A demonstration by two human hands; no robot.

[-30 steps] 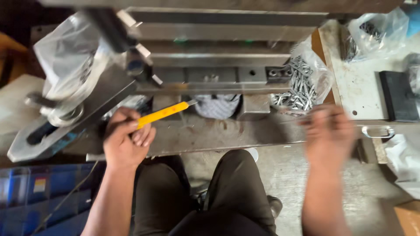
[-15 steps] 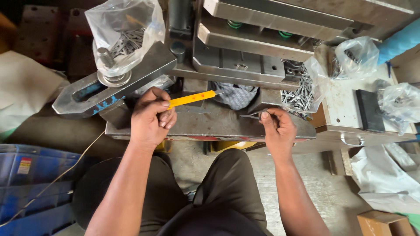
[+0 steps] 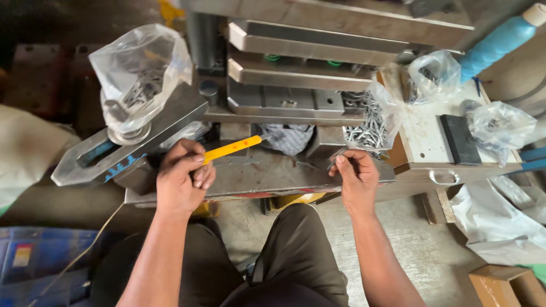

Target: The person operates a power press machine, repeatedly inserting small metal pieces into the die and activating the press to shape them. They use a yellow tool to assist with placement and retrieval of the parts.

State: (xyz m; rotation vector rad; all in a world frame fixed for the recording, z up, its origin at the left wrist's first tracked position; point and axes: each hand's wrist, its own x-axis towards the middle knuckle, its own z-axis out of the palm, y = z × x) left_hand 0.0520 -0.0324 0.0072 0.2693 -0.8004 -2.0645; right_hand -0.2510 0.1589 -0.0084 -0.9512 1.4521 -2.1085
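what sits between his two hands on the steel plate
In the head view, bare steel plate; the left hand holds a yellow tool, the right hand a small metal piece.

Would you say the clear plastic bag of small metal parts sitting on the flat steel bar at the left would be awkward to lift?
Probably. The clear bag looks thin and crumpled, so it would sag. The metal parts likely make it heavy for its size, and they might shift or poke through.

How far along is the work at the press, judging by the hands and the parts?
Done: nothing finished can be picked out. In hand: the left hand holds a yellow tool pointing into the press, and the right hand pinches a small metal part at the plate. Left: a pile of metal parts lies in an open bag beside the press, and more bags sit on the side table.
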